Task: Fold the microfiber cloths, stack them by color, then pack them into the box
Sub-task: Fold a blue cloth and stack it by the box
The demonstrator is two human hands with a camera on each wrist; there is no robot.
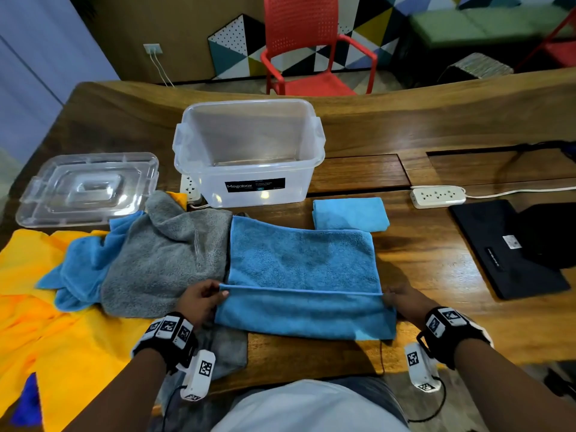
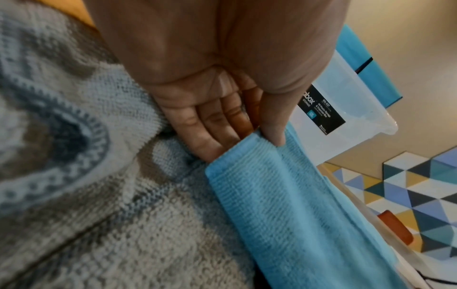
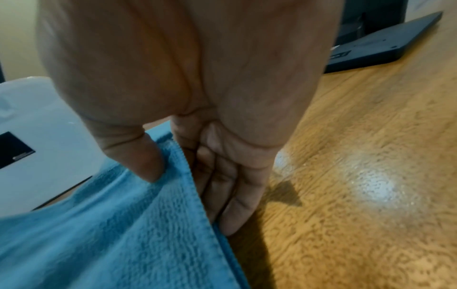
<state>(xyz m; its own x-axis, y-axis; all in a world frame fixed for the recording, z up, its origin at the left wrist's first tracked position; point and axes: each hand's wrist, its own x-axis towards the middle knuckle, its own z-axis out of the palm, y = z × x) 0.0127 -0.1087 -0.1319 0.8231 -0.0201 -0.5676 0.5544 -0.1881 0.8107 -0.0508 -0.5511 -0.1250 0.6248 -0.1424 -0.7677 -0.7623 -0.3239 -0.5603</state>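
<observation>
A blue cloth point(image 1: 300, 263) lies spread on the wooden table point(image 1: 436, 275), its near edge lifted over toward the far side. My left hand point(image 1: 202, 299) pinches that edge's left corner, thumb on top of the blue cloth point(image 2: 267, 195). My right hand point(image 1: 402, 300) pinches the right corner, thumb pressed into the blue cloth point(image 3: 123, 224). One folded blue cloth point(image 1: 350, 214) rests behind. The clear plastic box point(image 1: 249, 151) stands open and empty farther back. A grey cloth point(image 1: 168, 254), another blue cloth point(image 1: 81, 269) and yellow cloths point(image 1: 46, 322) lie heaped on the left.
The box lid point(image 1: 88, 188) lies at the back left. A white power strip point(image 1: 438, 196) and a black laptop point(image 1: 508, 247) sit on the right. A second power strip point(image 1: 189, 188) pokes out beside the box. A red chair point(image 1: 311, 45) stands beyond the table.
</observation>
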